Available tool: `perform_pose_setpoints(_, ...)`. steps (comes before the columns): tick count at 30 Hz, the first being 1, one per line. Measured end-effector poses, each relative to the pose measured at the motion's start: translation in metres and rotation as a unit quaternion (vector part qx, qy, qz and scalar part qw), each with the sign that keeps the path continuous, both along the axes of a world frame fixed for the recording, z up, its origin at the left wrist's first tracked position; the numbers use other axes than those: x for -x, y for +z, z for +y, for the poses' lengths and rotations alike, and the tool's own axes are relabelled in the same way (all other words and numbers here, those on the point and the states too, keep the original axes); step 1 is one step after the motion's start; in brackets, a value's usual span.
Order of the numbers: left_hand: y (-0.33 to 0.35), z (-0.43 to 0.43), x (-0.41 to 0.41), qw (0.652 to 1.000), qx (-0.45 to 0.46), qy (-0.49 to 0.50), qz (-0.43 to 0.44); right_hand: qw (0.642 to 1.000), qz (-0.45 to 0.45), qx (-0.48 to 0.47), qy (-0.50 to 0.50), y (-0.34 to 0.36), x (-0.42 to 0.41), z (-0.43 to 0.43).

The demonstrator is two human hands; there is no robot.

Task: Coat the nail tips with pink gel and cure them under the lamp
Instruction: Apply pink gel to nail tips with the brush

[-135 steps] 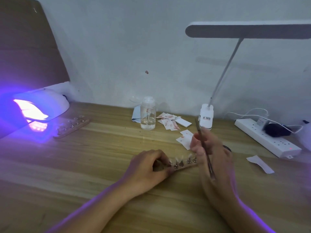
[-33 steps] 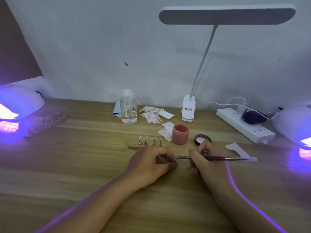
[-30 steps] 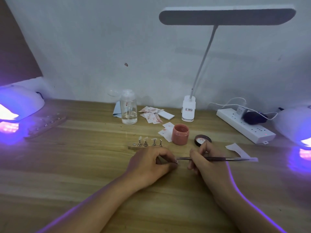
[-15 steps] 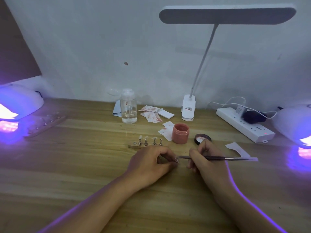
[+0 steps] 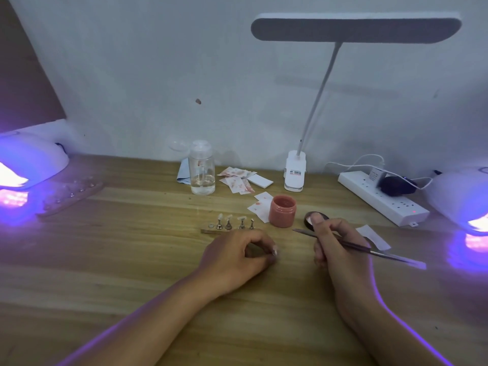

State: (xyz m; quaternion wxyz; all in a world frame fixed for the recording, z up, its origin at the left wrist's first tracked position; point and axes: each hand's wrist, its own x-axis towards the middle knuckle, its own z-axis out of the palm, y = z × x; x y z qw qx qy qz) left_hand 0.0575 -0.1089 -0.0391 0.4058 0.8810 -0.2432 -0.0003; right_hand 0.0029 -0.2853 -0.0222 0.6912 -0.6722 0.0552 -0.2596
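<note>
Reloading the brush (image 5: 383, 253) seems the step: dip only its end in the gel jar (image 5: 282, 211), wipe off excess. Left hand (image 5: 235, 256), in front of the jar, fingers curled, pinches a nail tip (image 5: 274, 251). Right hand (image 5: 335, 241) grips the brush. Versus 0.5 s ago: brush end has left the tip, now nearer the jar.

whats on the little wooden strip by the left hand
Four metal stands, each with a pale nail tip, and one bare mount at the left end. The left hand hides the strip's near edge.
</note>
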Motion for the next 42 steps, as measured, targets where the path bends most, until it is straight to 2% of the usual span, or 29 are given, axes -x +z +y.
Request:
perform_pose_setpoints(6,0.0007,0.0002,-0.0006,1.0,-0.004,0.0,-0.006,0.994,0.025,0.057,0.089,-0.0021,0.0035,0.0032)
perform_pose_setpoints(19,-0.0001,-0.0002,-0.002,1.0,-0.005,-0.005,-0.008,0.991,0.052,0.088,0.083,-0.0046,-0.0003,0.0034)
perform_pose_setpoints(42,0.0005,-0.0003,-0.0015,1.0,-0.007,0.003,-0.023,0.986,0.047,0.146,0.063,-0.0018,0.0012,0.0059)
